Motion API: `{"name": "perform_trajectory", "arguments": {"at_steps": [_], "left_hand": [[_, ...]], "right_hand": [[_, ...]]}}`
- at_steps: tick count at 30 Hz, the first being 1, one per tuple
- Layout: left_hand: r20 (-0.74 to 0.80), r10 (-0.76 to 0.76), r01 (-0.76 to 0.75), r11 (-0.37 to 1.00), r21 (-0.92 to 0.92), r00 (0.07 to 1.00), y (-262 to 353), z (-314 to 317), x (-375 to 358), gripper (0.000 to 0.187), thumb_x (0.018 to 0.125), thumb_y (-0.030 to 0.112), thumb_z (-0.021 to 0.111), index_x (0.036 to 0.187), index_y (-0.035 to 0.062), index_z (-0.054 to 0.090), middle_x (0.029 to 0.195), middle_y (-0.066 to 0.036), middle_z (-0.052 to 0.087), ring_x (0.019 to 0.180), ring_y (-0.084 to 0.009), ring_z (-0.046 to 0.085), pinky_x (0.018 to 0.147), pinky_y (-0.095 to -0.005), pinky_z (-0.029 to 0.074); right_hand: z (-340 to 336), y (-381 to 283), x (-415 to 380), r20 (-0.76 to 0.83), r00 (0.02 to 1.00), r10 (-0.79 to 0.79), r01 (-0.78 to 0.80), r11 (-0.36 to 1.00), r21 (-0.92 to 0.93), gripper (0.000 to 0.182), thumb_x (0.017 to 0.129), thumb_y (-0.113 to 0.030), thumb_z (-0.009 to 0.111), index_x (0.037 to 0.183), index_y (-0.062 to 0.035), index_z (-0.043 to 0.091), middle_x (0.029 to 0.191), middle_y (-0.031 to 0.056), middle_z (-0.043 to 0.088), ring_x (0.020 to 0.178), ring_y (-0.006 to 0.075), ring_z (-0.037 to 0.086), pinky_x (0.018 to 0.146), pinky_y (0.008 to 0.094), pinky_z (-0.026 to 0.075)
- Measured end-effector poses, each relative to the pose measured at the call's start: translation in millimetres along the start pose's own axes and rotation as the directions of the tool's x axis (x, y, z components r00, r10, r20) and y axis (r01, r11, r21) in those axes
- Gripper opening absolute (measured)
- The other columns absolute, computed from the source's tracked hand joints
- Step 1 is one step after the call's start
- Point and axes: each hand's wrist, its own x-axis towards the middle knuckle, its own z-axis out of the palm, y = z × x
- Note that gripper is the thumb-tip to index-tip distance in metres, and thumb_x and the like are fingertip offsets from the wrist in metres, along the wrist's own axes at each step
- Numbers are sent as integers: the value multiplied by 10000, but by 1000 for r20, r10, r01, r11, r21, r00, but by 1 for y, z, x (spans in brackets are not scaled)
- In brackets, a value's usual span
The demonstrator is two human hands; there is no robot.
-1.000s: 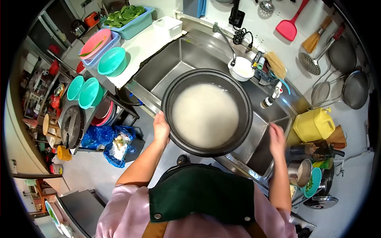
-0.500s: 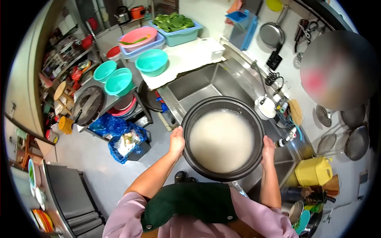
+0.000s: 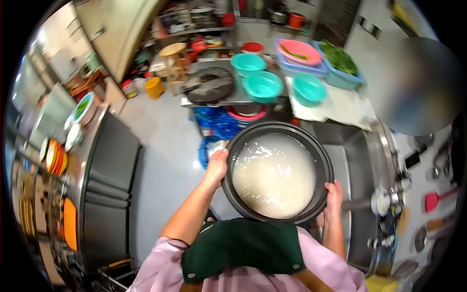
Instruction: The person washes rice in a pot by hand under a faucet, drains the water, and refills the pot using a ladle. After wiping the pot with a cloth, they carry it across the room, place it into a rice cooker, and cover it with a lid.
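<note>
A wide dark round pot (image 3: 232, 194) is held in front of my body, with cloudy whitish liquid (image 3: 275, 177) filling much of it. Bright glints lie across the liquid's surface; whatever is under it is hard to make out. My left hand (image 3: 217, 168) grips the left rim, thumb on top. On the opposite side my right hand (image 3: 333, 197) is closed on the rim, its lower fingers partly hidden beneath the pot. The pot's right side is close to the metal sink (image 3: 362, 194).
Teal basins (image 3: 262, 86) and a round dark board (image 3: 209, 85) sit on a metal table ahead. A blue bag-lined bin (image 3: 203, 153) stands below. To the left is a steel-topped counter (image 3: 104, 160). Grey floor (image 3: 160, 146) lies between counter and sink.
My view and body have turned left, away from the sink, with the pot still in both hands. The liquid's surface now ripples with glints.
</note>
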Motion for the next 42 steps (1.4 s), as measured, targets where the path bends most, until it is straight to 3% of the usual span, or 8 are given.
{"name": "perform_trajectory", "arguments": {"at_steps": [4, 5, 7, 17, 27, 33, 38, 42], "left_hand": [[-161, 59, -65, 997, -32, 985, 23, -89, 21, 336, 868, 278, 414, 924, -33, 529, 856, -114, 567, 796, -178, 513, 741, -310, 397], [-228, 112, -102, 993, 57, 967, 34, -143, 42, 365, 864, 304, 422, 904, -44, 526, 836, -128, 571, 789, -177, 517, 734, -313, 401], [-231, 175, -146, 980, 138, 957, 55, -193, 56, 397, 863, 328, 417, 893, -53, 524, 816, -142, 577, 781, -185, 525, 722, -315, 407], [-443, 224, -170, 973, 158, 868, 176, -401, 127, 364, 789, 299, 532, 882, -53, 539, 781, -102, 578, 714, -155, 528, 648, -280, 429], [-648, 333, -193, 940, 280, 684, 255, -570, 235, 248, 772, 233, 550, 742, -11, 515, 643, -3, 470, 584, -82, 403, 534, -247, 353], [-756, 288, -16, 938, 345, 588, 284, -669, 314, 269, 756, 254, 568, 747, -11, 517, 654, -21, 508, 589, -106, 444, 533, -266, 372], [-827, 212, -152, 976, 155, 520, 313, -737, 390, 273, 751, 252, 573, 759, -19, 539, 641, -13, 503, 593, -103, 437, 532, -267, 367], [-823, 225, -204, 970, 135, 521, 312, -816, 469, 295, 754, 264, 559, 691, -23, 541, 614, -27, 497, 577, -106, 434, 523, -264, 365]], "right_hand": [[102, 36, 2, 20, 999, 29, -27, 996, -86, 404, 718, -115, 525, 1076, 63, 469, 946, 82, 533, 884, 142, 490, 786, 247, 384], [160, 33, -6, 368, 929, 44, -56, 998, 23, 374, 743, -143, 509, 1053, 65, 489, 940, 97, 538, 882, 150, 494, 798, 265, 380], [203, 82, 20, 227, 973, -47, 60, 997, -50, 273, 784, -162, 478, 948, 48, 537, 865, 74, 561, 813, 143, 515, 761, 252, 394], [499, 82, -28, 453, 888, 76, -120, 990, 70, 218, 813, -177, 478, 911, 4, 550, 843, 53, 563, 794, 141, 516, 734, 262, 405], [785, 94, -14, 732, 676, 87, -227, 969, 95, 162, 847, -181, 473, 857, -25, 513, 759, 4, 530, 675, 90, 487, 623, 221, 397], [954, 115, 22, 775, 599, 202, -248, 967, -60, 324, 828, -198, 501, 1033, 52, 483, 919, 86, 555, 851, 145, 500, 777, 248, 385], [1089, 98, 23, 909, 402, 113, -295, 955, 11, 161, 808, -132, 477, 857, 15, 516, 749, 54, 559, 662, 134, 542, 596, 255, 445], [1194, 88, 36, 905, 407, 128, -217, 975, -40, 148, 733, -49, 446, 842, 19, 519, 745, 61, 551, 647, 136, 528, 580, 250, 432]]}}
